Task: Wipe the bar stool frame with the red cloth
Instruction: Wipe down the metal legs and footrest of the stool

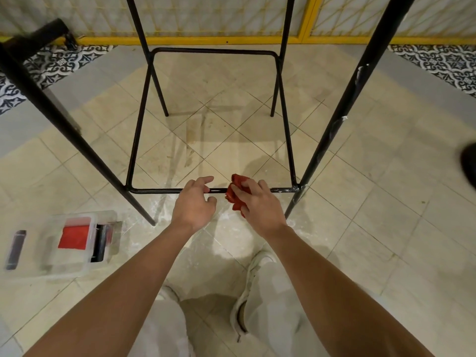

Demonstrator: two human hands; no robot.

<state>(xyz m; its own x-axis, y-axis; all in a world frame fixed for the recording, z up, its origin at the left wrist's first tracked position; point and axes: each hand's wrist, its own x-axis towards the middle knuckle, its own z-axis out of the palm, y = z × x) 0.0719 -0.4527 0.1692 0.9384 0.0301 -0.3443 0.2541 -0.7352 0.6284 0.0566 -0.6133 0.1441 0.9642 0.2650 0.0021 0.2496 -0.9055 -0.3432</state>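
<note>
Step in hand, my read: wiping near lower rail (159, 191) of bar stool frame (288, 130). Grips: right hand (257, 204) clutches bunched red cloth (235, 195), holding it on rail near middle; left hand (194, 202) half-curled astride same rail just beside cloth, and I cannot tell if it truly grips. Next, I'd slide cloth right toward corner joint (296, 188), white specks there; keep cloth wrapped round rail, frame steadied.

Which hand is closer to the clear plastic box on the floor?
Left. The left hand sits at the footrest bar up-right of the box; the right hand, gripping the red cloth, is farther right.
</note>
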